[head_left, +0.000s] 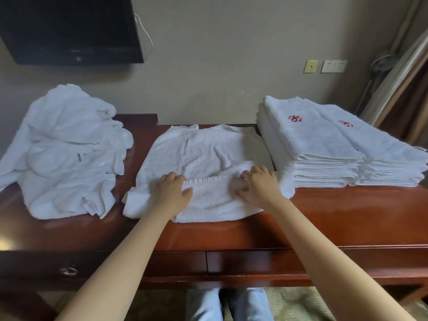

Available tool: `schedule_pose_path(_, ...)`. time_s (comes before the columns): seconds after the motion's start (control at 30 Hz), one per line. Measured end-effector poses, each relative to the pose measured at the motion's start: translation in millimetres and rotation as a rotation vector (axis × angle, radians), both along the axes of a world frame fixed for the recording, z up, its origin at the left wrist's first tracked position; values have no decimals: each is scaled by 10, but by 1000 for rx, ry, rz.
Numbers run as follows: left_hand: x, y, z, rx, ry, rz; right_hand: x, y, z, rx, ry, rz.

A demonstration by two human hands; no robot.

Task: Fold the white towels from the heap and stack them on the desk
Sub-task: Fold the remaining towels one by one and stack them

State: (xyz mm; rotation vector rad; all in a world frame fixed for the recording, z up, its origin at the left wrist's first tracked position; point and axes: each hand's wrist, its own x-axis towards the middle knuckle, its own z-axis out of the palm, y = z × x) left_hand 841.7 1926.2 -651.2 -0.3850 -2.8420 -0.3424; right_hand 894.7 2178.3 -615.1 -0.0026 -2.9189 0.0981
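Two grips on one white towel (203,149), spread at mid worktop (347,216), between heap and stack. Left grip (172,193): fingers curled over the towel's near folded band, thumb on top of it, pinching the cloth. Right grip (258,188): fingers bent down into same band, also holding towel. Near edge of towel is turned up and over twd the far side. Far part lies wrinkled and uneven, far hem close to the wall.

Heap (67,147) of unfolded white towels at left end of worktop, crumpled, red-print label at its near corner, apart from the towel. Stack (324,149) of folded towels at right end: two piles side by side, red embroidered mark on top of each. Its near-left corner is just beside towel's right edge; contact unclear.

Bkgd: dark TV (69,28) on wall upper left, wall sockets (333,66) upper right. Ring pull (69,271) on drawer front, lower left. Jeans (231,304) visible below worktop edge.
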Motion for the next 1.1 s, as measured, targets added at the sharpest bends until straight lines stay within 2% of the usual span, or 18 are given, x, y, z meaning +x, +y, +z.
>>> schedule_pose_path(0.07, 17, -29, 53, -38, 64, -16, 5, 4, 28, 18, 99, 48)
schedule_pose_path(0.13, 58, -43, 148, -51, 131, -43, 47, -20, 143, -69, 237, 106)
schedule_pose_path(0.2, 129, -66, 276, 18, 168, -93, 159, -78, 309, -182, 360, 181)
schedule_pose_path(0.3, 256, -155, 506, 221, 33, -167, 408, -169, 532, -366, 369, 272)
schedule_pose_path(0.37, 360, -232, 659, 318, -137, -184, 575, -182, 641, -450, 240, 335)
schedule_pose_path(0.43, 507, -245, 753, 316, -288, -198, 735, -163, 695, -447, 49, 388)
schedule_pose_path(0.6, 839, -150, 768, 38, -840, -144, 1057, -225, 609, -295, -625, 343)
schedule_pose_path(0.67, 873, -137, 706, 28, -826, -163, 1114, -246, 533, -309, -737, 320)
schedule_pose_path(0.77, 833, -96, 622, 89, -511, -137, 1160, -242, 534, -549, -830, 276)
schedule_pose_path(0.8, 800, -82, 599, 122, -424, -124, 1160, -219, 552, -577, -860, 271)
schedule_pose_path(0.87, 748, -52, 545, 154, -380, -122, 1161, -183, 595, -548, -887, 279)
schedule_pose_path(0.93, 703, -11, 473, 127, -393, -110, 1123, -182, 573, -559, -796, 305)
schedule_pose_path(1.0, 665, 35, 403, 109, -352, -79, 1037, -196, 486, -578, -530, 305)
schedule_pose_path(1.1, 587, 111, 335, 90, -289, -37, 805, -189, 262, -459, -142, 199)
